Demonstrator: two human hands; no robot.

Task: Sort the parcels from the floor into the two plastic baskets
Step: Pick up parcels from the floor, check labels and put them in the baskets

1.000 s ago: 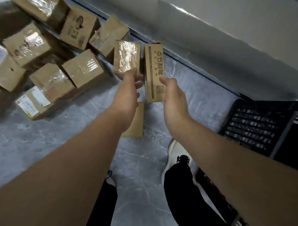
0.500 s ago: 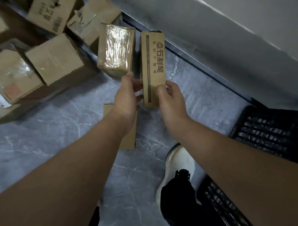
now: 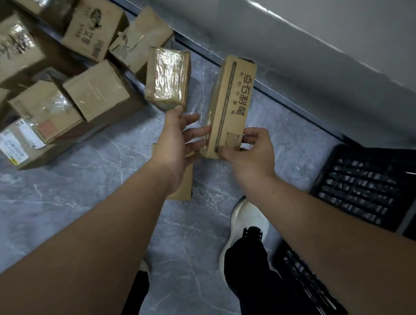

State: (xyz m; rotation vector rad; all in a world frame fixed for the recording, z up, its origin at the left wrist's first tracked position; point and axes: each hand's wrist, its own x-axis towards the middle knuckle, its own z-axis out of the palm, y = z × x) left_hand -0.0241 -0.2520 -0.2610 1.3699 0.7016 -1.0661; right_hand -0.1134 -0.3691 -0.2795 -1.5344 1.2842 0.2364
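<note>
In the head view we hold the long narrow brown cardboard parcel (image 3: 231, 104), printed with dark characters, up off the floor and left of the black slatted plastic basket (image 3: 359, 185). Our right hand (image 3: 251, 153) pinches only its lower end, thumb on the printed face and fingers behind. Our left hand (image 3: 178, 139) is spread with straight fingers, their tips at the parcel's left edge, gripping nothing.

Gripped so low, we judge the tall parcel could tip or twist out of that pinch on the way to the basket, then fall on the white shoe (image 3: 248, 219) just left of the basket. It could also snag on the basket's rim.

A second black basket (image 3: 301, 281) sits nearer us than the first. The grey marbled floor (image 3: 85, 190) looks smooth and glossy, so a dropped parcel may slide. A heap of brown cardboard boxes (image 3: 98, 90) lies well left of the basket. A pale grey wall (image 3: 316, 35) runs behind it.
</note>
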